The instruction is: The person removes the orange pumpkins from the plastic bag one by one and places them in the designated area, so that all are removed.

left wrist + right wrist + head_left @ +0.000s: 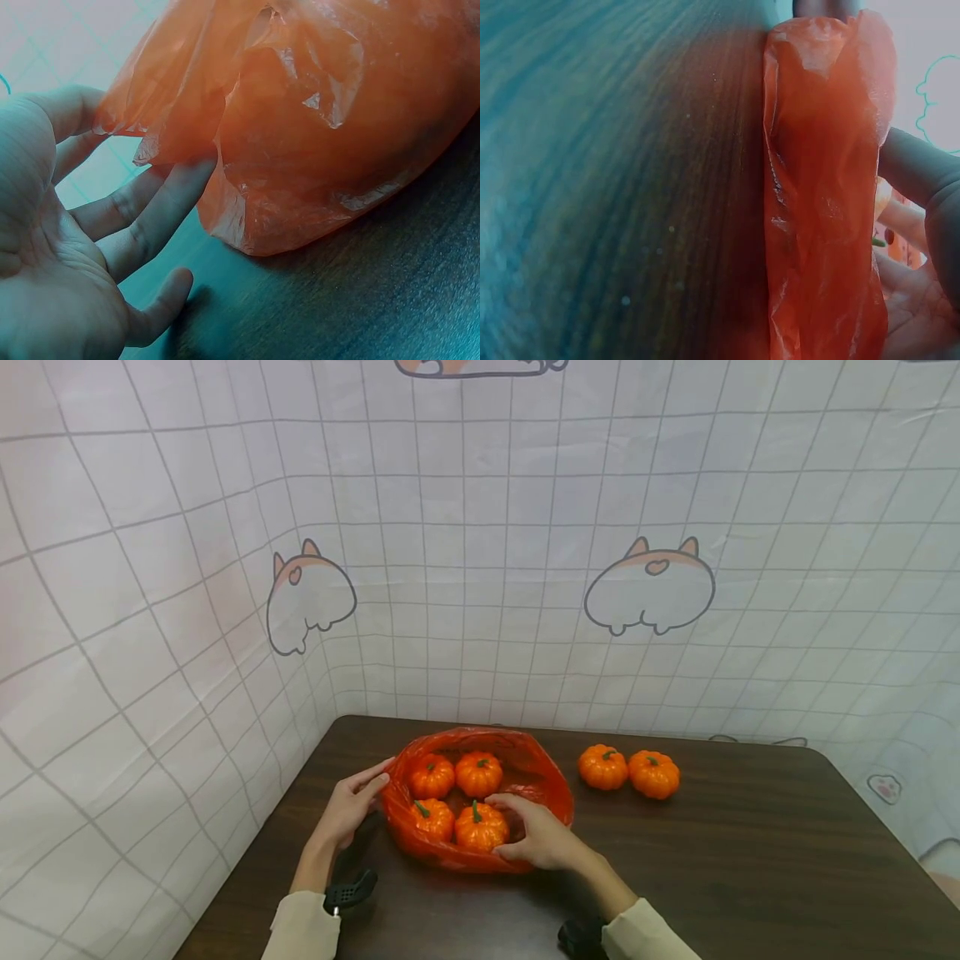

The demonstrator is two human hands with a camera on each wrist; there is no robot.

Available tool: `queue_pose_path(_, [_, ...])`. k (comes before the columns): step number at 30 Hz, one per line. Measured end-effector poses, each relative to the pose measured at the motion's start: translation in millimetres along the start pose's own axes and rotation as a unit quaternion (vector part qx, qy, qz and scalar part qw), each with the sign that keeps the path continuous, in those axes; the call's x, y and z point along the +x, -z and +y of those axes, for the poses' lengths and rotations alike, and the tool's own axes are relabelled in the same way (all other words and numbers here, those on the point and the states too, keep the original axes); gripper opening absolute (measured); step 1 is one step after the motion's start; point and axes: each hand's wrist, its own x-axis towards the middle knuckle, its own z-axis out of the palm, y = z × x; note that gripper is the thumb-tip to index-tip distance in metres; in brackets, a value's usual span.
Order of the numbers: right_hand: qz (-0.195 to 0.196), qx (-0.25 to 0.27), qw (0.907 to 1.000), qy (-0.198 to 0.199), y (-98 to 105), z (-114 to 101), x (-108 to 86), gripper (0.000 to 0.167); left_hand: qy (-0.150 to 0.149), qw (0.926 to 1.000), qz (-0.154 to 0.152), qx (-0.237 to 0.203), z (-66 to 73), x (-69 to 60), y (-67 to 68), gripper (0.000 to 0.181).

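Observation:
A red plastic bag (551, 781) lies with its mouth wide on the table, several small orange pumpkins inside it. My left hand (351, 806) pinches the bag's left rim between thumb and fingers; the left wrist view shows the thin film (180, 97) at the fingertips. My right hand (543, 833) reaches over the bag's right side. Its thumb and fingers are spread beside the front right pumpkin (480, 828), and a gap shows between the palm and that pumpkin. In the right wrist view the bag's side (825, 195) hides part of this hand.
Two more pumpkins, a left one (602, 767) and a right one (654, 774), sit side by side on the dark wooden table (750, 860), right of the bag. A white grid-patterned cloth (487, 568) hangs behind the table and along its left.

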Motion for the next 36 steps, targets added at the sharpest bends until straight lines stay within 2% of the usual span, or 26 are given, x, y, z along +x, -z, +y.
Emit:
queue_pose_path(7, [0.014,0.025,0.9996,-0.002,1,1,1.9,0.068,0.004,1.0,0.003,0.002,1.8,-0.3,-0.2,0.045])
queue_pose_path(17, [0.032,0.062,0.9973,-0.024,5,-1,1.8,0.069,0.006,1.0,0.002,0.002,1.8,-0.3,-0.6,0.045])
queue_pose_path(36, [0.054,0.055,0.9964,-0.036,16,-3,0.1,0.07,0.003,1.0,-0.002,0.002,1.7,1.1,-2.4,0.045])
